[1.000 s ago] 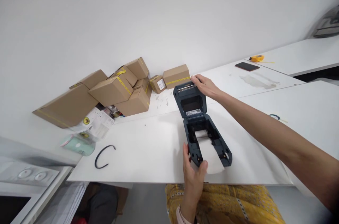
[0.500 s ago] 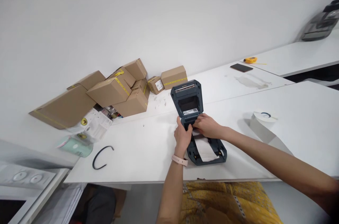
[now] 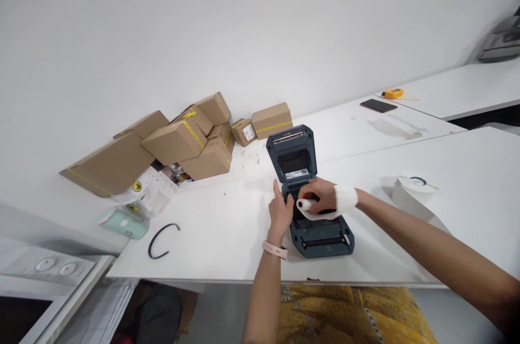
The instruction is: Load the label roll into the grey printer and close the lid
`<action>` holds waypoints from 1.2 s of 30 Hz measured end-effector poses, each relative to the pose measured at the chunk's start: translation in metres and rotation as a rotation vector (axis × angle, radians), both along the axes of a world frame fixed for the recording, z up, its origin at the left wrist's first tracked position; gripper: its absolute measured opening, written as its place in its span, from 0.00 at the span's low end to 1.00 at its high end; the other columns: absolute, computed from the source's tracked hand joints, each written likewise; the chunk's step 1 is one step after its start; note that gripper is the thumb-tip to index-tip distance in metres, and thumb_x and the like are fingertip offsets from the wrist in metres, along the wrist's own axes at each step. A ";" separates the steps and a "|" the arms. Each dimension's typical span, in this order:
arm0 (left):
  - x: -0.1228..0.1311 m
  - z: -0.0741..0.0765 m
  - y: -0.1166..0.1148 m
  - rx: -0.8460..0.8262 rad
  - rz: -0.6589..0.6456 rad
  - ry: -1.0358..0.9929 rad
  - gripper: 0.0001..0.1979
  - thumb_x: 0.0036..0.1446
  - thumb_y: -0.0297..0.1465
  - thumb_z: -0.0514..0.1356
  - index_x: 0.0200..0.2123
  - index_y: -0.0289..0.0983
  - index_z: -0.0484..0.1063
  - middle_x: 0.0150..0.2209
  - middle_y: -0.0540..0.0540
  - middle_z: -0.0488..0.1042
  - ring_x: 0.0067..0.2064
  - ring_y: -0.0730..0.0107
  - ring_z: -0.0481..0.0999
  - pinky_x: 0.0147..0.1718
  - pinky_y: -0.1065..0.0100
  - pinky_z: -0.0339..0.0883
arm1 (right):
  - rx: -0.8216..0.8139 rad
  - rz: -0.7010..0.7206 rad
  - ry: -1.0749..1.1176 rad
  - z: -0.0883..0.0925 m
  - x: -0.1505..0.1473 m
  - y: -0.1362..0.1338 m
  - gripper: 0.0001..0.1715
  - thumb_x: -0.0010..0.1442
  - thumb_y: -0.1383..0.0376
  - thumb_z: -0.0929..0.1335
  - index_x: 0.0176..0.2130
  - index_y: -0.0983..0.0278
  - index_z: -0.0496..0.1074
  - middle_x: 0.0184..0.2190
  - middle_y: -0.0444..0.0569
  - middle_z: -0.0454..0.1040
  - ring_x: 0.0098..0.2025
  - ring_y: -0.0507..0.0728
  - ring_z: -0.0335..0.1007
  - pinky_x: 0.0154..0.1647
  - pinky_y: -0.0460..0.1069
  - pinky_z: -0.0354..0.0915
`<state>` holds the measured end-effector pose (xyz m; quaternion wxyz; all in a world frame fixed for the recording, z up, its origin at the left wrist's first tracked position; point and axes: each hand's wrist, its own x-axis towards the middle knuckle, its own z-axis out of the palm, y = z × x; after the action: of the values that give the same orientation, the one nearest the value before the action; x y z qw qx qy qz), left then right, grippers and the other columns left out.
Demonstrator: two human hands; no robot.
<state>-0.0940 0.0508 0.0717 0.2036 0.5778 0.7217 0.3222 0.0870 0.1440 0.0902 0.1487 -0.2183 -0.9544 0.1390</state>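
Observation:
A dark label printer [image 3: 300, 244] stands on the white table with its lid [image 3: 293, 154] raised. My right hand [image 3: 319, 196] is over the printer's bay, closed around a thin roll of white label paper [image 3: 304, 204]. A loose end of that paper drapes back across my right wrist. At the printer's left side, my left hand [image 3: 280, 211] grips the housing, thumb over the inner edge and index finger pointing up. The printer's front roller lies uncovered. My right hand hides part of the bay.
A larger paper roll [image 3: 414, 188] trails its strip on the right. Cardboard boxes [image 3: 174, 141] pile up at the back left. A black headband [image 3: 156, 241] and a green container [image 3: 125, 223] lie on the left. A phone [image 3: 378, 105] and yellow tape measure [image 3: 393, 93] lie far right.
My right hand has lifted the small label roll up out of the printer's bay. The paper strip that covered the printer's front is now off it. My left hand stays on the printer's side.

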 end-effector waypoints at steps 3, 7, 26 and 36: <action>0.002 -0.004 -0.001 0.015 0.026 0.020 0.34 0.67 0.36 0.49 0.73 0.36 0.44 0.53 0.34 0.79 0.55 0.49 0.77 0.54 0.55 0.64 | -0.272 0.025 0.158 0.020 0.051 0.009 0.26 0.60 0.50 0.68 0.52 0.62 0.73 0.45 0.50 0.79 0.45 0.58 0.75 0.48 0.52 0.69; 0.005 -0.011 0.001 0.036 0.069 0.044 0.32 0.68 0.36 0.49 0.72 0.38 0.48 0.37 0.43 0.81 0.43 0.54 0.80 0.50 0.57 0.65 | -0.374 -0.255 0.288 0.007 0.114 0.018 0.30 0.59 0.47 0.68 0.56 0.59 0.70 0.48 0.55 0.77 0.46 0.62 0.76 0.49 0.57 0.71; 0.005 -0.014 0.001 0.068 0.050 0.056 0.28 0.68 0.36 0.49 0.70 0.38 0.53 0.35 0.45 0.80 0.40 0.56 0.79 0.48 0.59 0.65 | -0.310 -0.580 0.291 -0.005 0.183 -0.029 0.29 0.62 0.46 0.67 0.60 0.45 0.68 0.53 0.56 0.78 0.53 0.67 0.76 0.50 0.61 0.70; -0.004 -0.012 0.004 0.039 0.053 -0.176 0.33 0.65 0.38 0.56 0.71 0.38 0.53 0.59 0.36 0.75 0.62 0.51 0.72 0.60 0.54 0.60 | -0.631 -0.893 0.479 -0.064 0.264 0.008 0.39 0.32 0.52 0.80 0.47 0.54 0.77 0.51 0.69 0.76 0.51 0.71 0.76 0.42 0.58 0.71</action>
<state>-0.0976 0.0549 0.0595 0.2463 0.5317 0.7097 0.3912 0.3511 0.1522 0.0261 0.3318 -0.5947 -0.6227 0.3854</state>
